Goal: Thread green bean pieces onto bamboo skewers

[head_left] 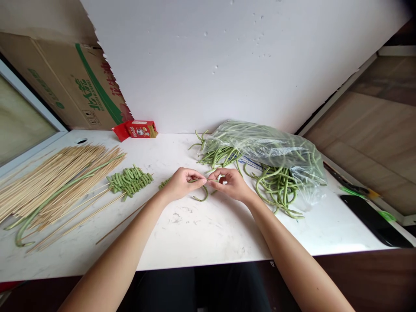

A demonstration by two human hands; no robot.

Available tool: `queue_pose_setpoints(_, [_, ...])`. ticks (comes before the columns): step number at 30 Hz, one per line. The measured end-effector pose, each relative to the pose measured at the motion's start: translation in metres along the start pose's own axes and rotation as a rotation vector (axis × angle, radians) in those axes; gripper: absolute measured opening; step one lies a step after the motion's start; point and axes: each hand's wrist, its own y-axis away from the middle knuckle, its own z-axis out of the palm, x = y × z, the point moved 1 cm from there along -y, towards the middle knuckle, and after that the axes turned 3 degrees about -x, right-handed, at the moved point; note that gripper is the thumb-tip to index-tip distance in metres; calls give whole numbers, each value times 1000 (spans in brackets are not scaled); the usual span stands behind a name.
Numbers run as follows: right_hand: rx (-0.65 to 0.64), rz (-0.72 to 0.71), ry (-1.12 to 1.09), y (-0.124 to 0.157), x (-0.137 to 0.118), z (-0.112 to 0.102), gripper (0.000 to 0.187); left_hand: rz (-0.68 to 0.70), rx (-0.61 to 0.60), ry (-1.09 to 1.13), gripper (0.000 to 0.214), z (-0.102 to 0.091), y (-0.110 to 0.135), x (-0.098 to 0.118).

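My left hand [182,184] and my right hand [231,183] meet over the middle of the white table, both closed in a pinch. Between the fingertips runs a thin long green bean, and its curved end [202,198] hangs below my left fingers. Partly hidden behind my left hand is a skewer with bean pieces [164,183]; its bare stick [121,223] points toward me. Further left, bean pieces on several skewers [130,180] lie side by side. Loose long beans [278,187] are heaped just right of my right hand.
A clear plastic bag of long beans [269,141] lies at the back right. Bare bamboo skewers [61,173] spread across the left, two long beans on top. A red box [141,129] stands by the wall; a black phone [373,221] lies at the right edge.
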Motion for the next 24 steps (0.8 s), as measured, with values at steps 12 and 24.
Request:
queue_pose_setpoints(12, [-158,74,-348,1,-8,2,36,-5,-115,178,34,-3,4,10])
queue_pose_setpoints(24, [-388,145,-649,3,4,11,37,-9,-287,244,33,-1,9,19])
